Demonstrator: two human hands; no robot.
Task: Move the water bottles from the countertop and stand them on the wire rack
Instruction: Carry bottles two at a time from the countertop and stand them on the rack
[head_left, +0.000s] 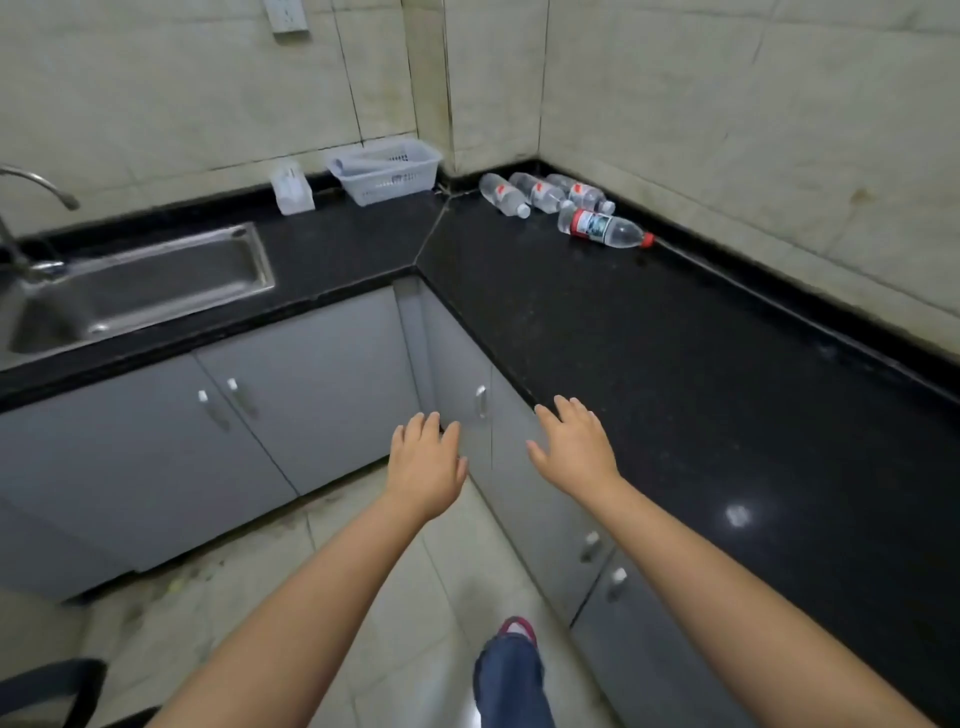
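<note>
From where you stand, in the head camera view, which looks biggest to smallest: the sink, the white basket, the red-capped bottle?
1. The sink, clearly largest.
2. The white basket.
3. The red-capped bottle, narrower than the basket, though nearly as long.
All sit at differing distances, so true sizes may differ.

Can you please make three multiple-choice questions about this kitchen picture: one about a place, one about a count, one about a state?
1. Where do the clear plastic water bottles lie?
A. in the steel sink
B. in the far corner of the black stone countertop
C. in the white plastic basket

2. How many bottles are there?
A. two
B. four
C. six

3. What are the two hands doing?
A. left hand and right hand open, holding nothing
B. each holds a bottle
C. both rest in the sink

Answers: 1 B, they lie near the wall corner. 2 B, three white-capped and one red-capped. 3 A, fingers are spread in the air.
</note>
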